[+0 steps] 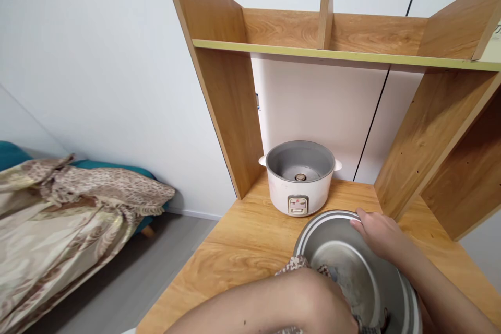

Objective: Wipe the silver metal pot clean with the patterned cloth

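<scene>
A grey metal inner pot (391, 271) with a pale rim is tilted over the front of the wooden desk, its inside facing me. My right hand (378, 232) is closed over the pot's upper rim, thumb on the inner side. Inside the pot, my left hand (326, 297) is bent round a patterned cloth (297, 265) that pokes out past it; the fingertips are hidden. Just beyond stands the white rice cooker body (299, 195), lidless, with a round centre piece showing in its bottom. Neither hand touches it.
The wooden desk (219, 261) carries a shelf unit with a yellow-edged shelf (297, 53) above the cooker and upright side panels. At left, a teal sofa (113, 164) is draped with a patterned cover (66, 229) above a grey floor.
</scene>
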Demonstrator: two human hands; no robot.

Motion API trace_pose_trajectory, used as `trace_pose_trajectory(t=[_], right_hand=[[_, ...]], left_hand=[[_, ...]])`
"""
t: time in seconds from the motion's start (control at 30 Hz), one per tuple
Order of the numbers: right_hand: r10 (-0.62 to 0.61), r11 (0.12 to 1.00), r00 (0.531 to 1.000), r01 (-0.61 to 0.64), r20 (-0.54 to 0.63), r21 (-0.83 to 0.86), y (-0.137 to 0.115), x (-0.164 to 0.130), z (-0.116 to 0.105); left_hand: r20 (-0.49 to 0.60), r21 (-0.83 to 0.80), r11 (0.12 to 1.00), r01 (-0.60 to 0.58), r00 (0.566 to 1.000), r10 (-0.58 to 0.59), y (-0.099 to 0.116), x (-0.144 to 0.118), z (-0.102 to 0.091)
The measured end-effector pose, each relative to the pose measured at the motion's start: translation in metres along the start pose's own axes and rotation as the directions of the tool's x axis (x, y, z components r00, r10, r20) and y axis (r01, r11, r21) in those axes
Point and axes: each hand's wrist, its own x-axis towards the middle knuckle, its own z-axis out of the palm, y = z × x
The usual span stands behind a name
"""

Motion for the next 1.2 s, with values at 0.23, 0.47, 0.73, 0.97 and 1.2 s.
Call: trace_pose_trajectory(t=[0.23, 0.47, 0.73, 0.97, 1.2], right_hand=[[0.094, 0.994, 0.995, -0.094, 0.011, -0.049, -0.003, -0.001, 0.0], [0.172, 0.985, 0.985, -0.171, 0.025, -0.037, -0.005, -0.003, -0.002], [0.182, 0.983, 0.983, -0.181, 0.022, -0.041, -0.002, 0.001, 0.004], [0.151, 0.988, 0.988, -0.15, 0.029, -0.027, -0.003, 0.001, 0.002], [0.146, 0.989, 0.989, -0.145, 0.034, -0.032, -0.004, 0.0, 0.0]], left_hand=[[-0.011, 0.007, 1.0, -0.016, 1.0, 0.016, -0.003, 0.007, 0.003], [-0.154, 0.014, 0.995, 0.1, 0.983, -0.096, 0.01, -0.003, -0.002], [-0.288, 0.165, 0.981, 0.098, 0.956, -0.047, 0.013, -0.001, 0.006], [-0.508, 0.259, 0.961, 0.1, 0.86, 0.047, 0.015, -0.006, 0.016], [-0.209, 0.043, 0.995, 0.085, 0.975, -0.074, 0.012, 0.004, 0.005]])
